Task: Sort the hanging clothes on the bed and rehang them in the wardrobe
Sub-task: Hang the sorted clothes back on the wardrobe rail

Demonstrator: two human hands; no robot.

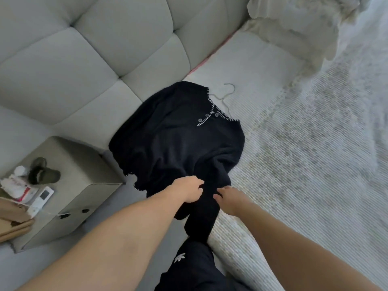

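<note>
A black knit top with white stitched edging and small buttons lies spread on the bed's near corner, its hem hanging over the edge. A thin wire hanger sticks out from its collar onto the sheet. My left hand grips the lower part of the black top with curled fingers. My right hand rests beside it on the same dark fabric, fingers bent toward the cloth; whether it pinches the fabric is unclear.
The bed has a pale ribbed cover, with a crumpled white duvet at the far end. A padded grey headboard stands left. A bedside cabinet carries a remote, a cup and papers. My dark trousers show below.
</note>
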